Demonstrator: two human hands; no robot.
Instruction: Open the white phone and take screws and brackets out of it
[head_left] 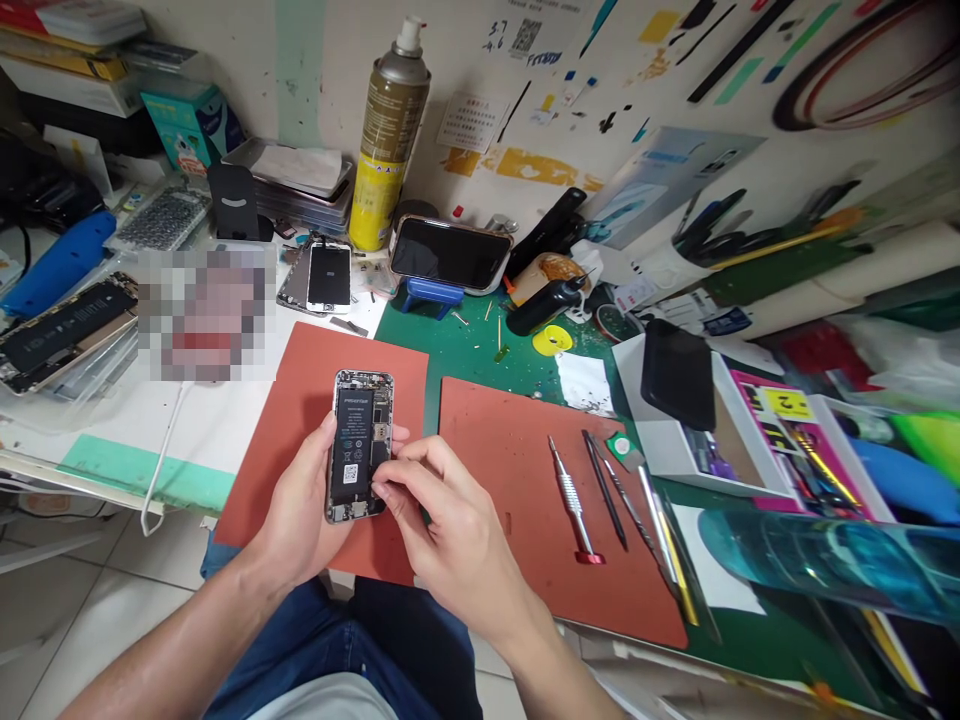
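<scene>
An opened smartphone shows its black battery and circuit board, facing up above a red-brown mat. My left hand wraps around it from the left and below, gripping its edge. At the phone's lower right, my right hand has thumb and index finger pinched together, touching the phone near the battery's edge. Whatever lies between those fingertips is too small to make out. To the right, a second red-brown mat carries a silver screwdriver with a red end, dark tweezers and other slim tools.
A phone leans on a blue stand behind the mats, beside a tall spray can. Opened phone parts lie at left. At right are a white box and a blue bottle near the bench edge.
</scene>
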